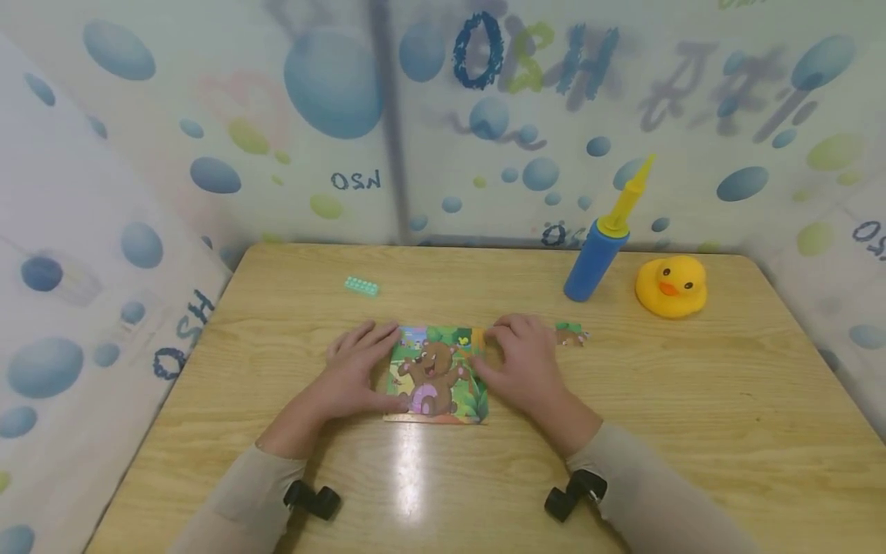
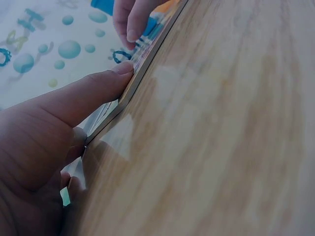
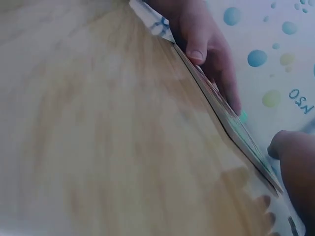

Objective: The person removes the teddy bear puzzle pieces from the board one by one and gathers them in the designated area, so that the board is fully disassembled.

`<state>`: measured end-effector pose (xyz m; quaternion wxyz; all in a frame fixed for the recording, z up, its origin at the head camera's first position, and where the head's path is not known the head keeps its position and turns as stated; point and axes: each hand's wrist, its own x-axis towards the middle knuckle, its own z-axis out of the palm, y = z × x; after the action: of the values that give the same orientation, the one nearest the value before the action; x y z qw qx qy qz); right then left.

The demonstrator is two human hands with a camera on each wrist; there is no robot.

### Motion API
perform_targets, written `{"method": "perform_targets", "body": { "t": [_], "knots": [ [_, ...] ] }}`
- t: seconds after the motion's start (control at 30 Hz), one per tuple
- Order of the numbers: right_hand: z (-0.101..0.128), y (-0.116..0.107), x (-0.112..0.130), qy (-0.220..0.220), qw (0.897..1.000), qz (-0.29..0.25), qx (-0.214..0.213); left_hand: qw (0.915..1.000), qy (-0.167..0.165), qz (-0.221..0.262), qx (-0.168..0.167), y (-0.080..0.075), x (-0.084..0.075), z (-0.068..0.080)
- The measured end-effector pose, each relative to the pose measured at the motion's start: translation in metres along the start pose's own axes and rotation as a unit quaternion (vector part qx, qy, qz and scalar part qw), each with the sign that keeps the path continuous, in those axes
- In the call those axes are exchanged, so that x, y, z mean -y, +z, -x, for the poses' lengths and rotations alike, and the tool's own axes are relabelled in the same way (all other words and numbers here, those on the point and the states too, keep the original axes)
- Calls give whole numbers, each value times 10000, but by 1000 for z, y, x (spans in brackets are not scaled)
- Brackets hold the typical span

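Observation:
A square jigsaw board (image 1: 436, 377) with a brown bear picture lies flat on the wooden table (image 1: 692, 400), in the middle. My left hand (image 1: 356, 369) rests at its left side, fingers laid flat over the edge. The left thumb (image 2: 78, 101) presses against the board's rim (image 2: 147, 54). My right hand (image 1: 522, 362) rests on the board's right side, fingertips on the upper right corner. From the right wrist, the thin board edge (image 3: 231, 123) runs between both hands. A loose puzzle piece (image 1: 571, 335) lies just right of my right hand.
At the back right a blue air pump (image 1: 597, 258) with a yellow nozzle stands beside a yellow rubber duck (image 1: 673, 286). A small teal brick (image 1: 362, 286) lies at the back left. Bubble-patterned panels (image 1: 332, 115) wall the table on three sides.

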<state>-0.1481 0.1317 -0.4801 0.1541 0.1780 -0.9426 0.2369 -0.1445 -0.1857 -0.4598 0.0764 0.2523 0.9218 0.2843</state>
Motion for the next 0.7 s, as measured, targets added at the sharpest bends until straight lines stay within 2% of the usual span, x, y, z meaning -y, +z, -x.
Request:
{"method": "perform_targets", "body": {
  "t": [0.23,0.47,0.7],
  "knots": [
    [-4,8,22,535,9949,581,624,10000,-10,-54,9,1,1,0],
    [-3,10,26,717,9949,436,564,10000,19,-85,-2,2,3,-2],
    [-3,10,28,725,9944,359,685,9999,8,-101,-14,2,3,-2]
  ]
}}
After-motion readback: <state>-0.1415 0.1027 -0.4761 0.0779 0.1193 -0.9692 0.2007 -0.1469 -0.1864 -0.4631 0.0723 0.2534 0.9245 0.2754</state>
